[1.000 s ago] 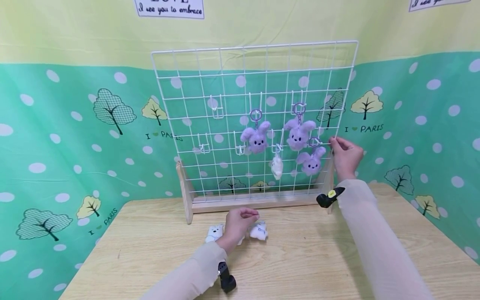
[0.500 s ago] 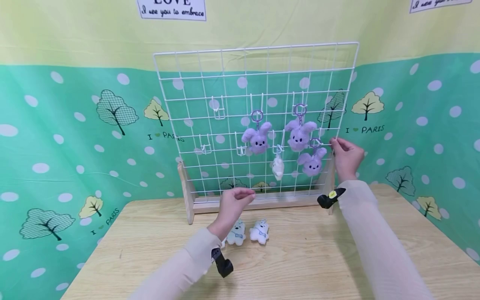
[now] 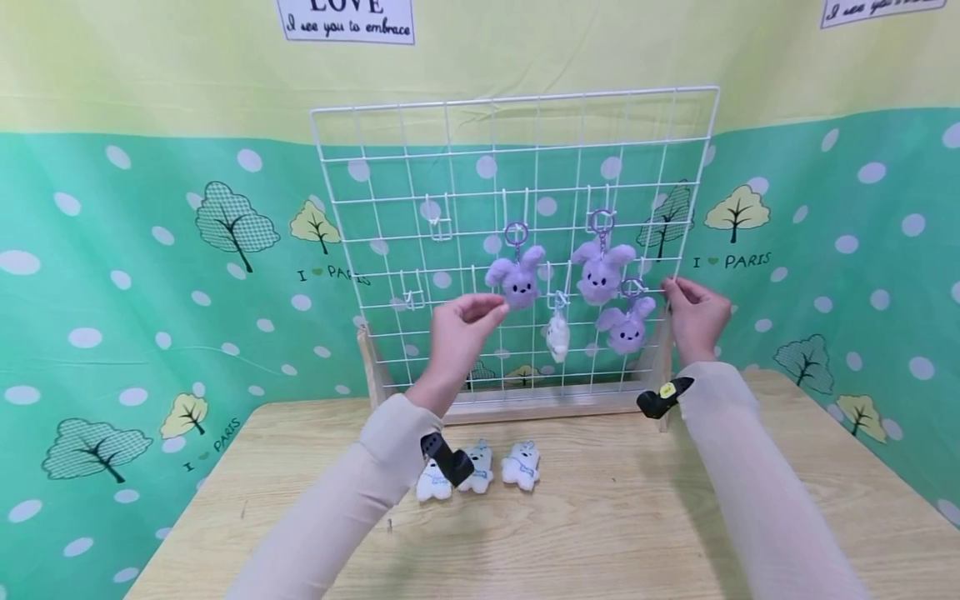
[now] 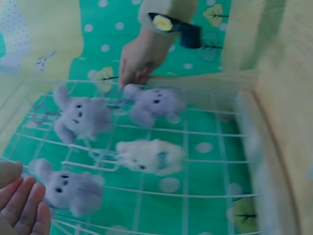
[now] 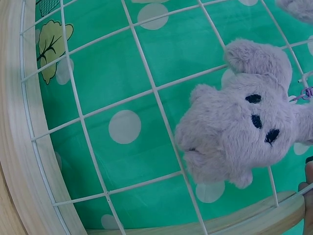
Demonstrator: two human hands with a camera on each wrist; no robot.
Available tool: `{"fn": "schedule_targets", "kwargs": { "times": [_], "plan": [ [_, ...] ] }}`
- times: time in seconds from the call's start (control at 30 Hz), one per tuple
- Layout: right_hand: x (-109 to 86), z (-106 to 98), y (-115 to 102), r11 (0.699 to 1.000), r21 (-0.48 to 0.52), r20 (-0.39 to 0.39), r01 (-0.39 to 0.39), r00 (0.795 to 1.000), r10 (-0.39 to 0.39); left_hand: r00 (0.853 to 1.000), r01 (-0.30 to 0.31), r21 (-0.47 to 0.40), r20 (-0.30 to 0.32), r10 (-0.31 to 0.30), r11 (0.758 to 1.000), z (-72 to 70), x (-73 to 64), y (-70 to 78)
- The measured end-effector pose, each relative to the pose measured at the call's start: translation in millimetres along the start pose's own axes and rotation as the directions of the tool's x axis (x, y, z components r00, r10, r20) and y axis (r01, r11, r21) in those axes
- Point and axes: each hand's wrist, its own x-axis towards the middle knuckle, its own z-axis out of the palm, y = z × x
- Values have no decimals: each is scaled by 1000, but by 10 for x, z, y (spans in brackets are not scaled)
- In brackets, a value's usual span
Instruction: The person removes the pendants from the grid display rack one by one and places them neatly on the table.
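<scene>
My left hand is raised before the white wire grid rack, fingertips right at the left purple bunny keychain. In the left wrist view its fingers overlap that bunny's edge, and nothing shows between them and the thumb. At the rack's right side, my right hand pinches the frame wire. Close to it hang the lower purple bunny keychain and the upper right purple bunny keychain. A white bear keychain dangles side-on from a middle hook.
Three white bear plushes lie in front of the rack, the right one apart from the other two; my left wrist camera partly covers the middle one. Bare hooks, such as the upper left hook, project from the grid. A wooden base supports it.
My left hand has risen from beside the bears on the table to the left purple bunny, uncovering the bears. My right hand has stayed on the rack's frame.
</scene>
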Motion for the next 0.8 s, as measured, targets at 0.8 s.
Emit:
{"fn": "schedule_targets", "kwargs": {
  "times": [0.8],
  "plan": [
    [2,1,-7,1000,16,7,-13,1000,12,976,-47,197,-201,87,979,231,685,402]
  ]
}}
